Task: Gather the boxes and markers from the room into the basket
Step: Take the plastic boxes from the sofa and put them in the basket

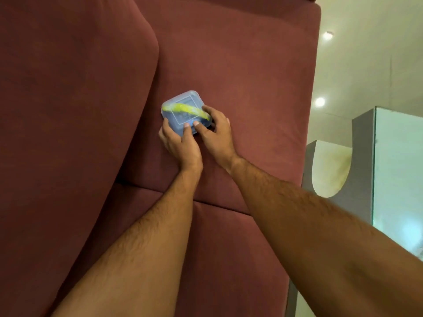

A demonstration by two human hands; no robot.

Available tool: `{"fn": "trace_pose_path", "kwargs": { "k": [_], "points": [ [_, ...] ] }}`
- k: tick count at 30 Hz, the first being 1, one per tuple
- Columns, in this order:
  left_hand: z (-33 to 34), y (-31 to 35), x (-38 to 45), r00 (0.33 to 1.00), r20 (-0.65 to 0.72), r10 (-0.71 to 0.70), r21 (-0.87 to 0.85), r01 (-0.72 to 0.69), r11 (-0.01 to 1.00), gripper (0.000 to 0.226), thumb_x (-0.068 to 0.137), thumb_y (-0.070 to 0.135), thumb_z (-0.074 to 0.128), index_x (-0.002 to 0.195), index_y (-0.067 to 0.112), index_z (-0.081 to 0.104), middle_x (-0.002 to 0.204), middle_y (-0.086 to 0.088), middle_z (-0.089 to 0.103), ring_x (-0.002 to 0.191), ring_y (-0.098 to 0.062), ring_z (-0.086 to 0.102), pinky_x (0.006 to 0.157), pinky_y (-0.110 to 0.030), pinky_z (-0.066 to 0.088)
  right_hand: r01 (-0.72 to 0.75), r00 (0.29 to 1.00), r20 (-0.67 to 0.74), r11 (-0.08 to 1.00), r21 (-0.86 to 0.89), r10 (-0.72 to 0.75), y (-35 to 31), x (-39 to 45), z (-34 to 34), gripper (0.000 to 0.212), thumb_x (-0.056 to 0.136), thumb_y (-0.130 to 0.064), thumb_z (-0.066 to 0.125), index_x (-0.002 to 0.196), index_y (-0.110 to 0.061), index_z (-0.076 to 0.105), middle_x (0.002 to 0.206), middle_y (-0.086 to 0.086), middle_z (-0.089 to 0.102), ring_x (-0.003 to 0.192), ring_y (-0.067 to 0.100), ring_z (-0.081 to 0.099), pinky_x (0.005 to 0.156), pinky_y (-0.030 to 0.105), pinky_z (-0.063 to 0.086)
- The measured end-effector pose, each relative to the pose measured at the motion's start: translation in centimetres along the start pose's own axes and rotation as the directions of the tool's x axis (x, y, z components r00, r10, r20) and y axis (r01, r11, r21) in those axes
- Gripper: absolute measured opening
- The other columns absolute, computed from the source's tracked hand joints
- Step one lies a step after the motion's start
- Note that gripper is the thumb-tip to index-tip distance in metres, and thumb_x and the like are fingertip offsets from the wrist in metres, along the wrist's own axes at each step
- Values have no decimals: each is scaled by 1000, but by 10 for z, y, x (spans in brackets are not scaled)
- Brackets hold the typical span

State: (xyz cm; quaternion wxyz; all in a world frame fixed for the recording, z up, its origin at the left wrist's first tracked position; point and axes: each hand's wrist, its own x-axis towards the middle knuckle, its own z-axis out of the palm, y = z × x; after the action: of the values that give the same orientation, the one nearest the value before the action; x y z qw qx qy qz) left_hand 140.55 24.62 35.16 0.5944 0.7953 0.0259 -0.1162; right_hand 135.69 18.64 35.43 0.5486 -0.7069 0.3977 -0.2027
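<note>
A small clear blue plastic box (180, 110) with a square lid lies on the maroon sofa seat (251, 88), close to the back cushion. A yellow marker (183, 108) lies slanted across the box; whether it is on the lid or inside I cannot tell. My left hand (179, 143) grips the box's near left corner, fingers on the lid. On the near right edge sits my right hand (214, 131), thumb on the lid and fingers around the side. The basket is not in view.
A large maroon back cushion (68, 99) bulges on the left of the box. The sofa's right edge drops to a glossy pale floor (366, 53). A grey curved piece of furniture (361, 156) and a glass panel (398, 168) stand at the right.
</note>
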Motion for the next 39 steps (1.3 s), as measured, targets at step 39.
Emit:
{"fn": "trace_pose_path", "kwargs": {
  "k": [39],
  "points": [
    [144, -47, -732, 44, 857, 513, -420, -516, 747, 46, 98, 31, 53, 136, 6, 59, 130, -12, 59, 124, -27, 55, 107, -48, 45, -327, 308, -949, 944, -46, 60, 199, -539, -552, 30, 93, -15, 70, 119, -2, 64, 110, 11, 61, 97, 13, 55, 83, 19, 48]
  ]
}}
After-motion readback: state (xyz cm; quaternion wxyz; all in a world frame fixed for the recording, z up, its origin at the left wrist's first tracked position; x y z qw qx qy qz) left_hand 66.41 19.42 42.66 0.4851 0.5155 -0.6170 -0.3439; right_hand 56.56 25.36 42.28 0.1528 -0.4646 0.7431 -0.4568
